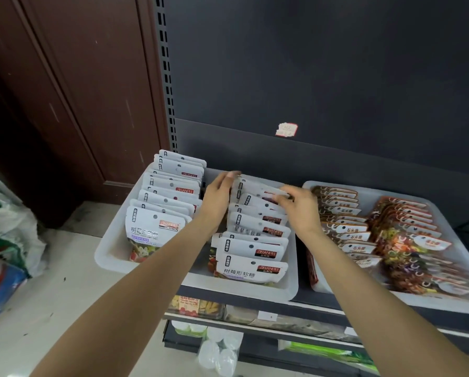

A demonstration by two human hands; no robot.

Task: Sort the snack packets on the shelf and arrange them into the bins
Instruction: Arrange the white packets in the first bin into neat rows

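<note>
Your left hand [219,197] lays straight fingers against the rear white packets [257,202] in the white bin [291,284]; your right hand [300,205] pinches their top edges

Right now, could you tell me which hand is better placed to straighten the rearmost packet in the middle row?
Probably the right hand: it already pinches that rearmost packet; the left hand only rests alongside.

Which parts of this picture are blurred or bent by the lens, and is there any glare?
In the head view, the fingertips of the left hand and the right hand are motion-blurred over the white packets; the wide lens bows the shelf upright and stretches the right bin; lighting is soft, with only mild sheen on the dark packets.
</note>
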